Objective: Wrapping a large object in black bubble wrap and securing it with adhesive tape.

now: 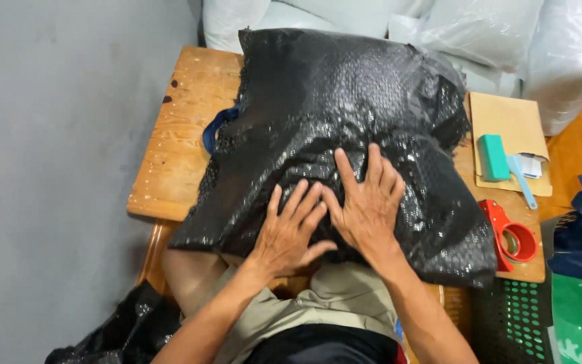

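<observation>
Two bare hands lie flat, side by side, on one large bundle wrapped in black bubble wrap. The left hand has its palm down and fingers spread, pointing up and slightly right, with its index finger touching the thumb side of the right hand. The right hand is also spread wide, palm pressed to the wrap, fingers fanned away from the body. Neither hand pinches or grips anything; both simply press on the surface. Both forearms come up from the lower edge of the view, bare to the elbow, and angle toward each other.

The bundle sits directly under the hands on a single wooden bench, covering most of its top and hanging over the near edge by the wrists. A dark blue strap pokes out from beneath the bundle, off to the left beyond the left hand.

To the right of the right hand, well apart from it, lie one brown envelope, one teal block resting on it, one light blue handled tool, and, nearer the bench's front edge, one red tape dispenser. Below that stands one black perforated basket. Past the bundle, beyond the fingertips, pale plastic-wrapped bags are stacked. A crumpled black heap lies on the floor, down left of the left forearm.
</observation>
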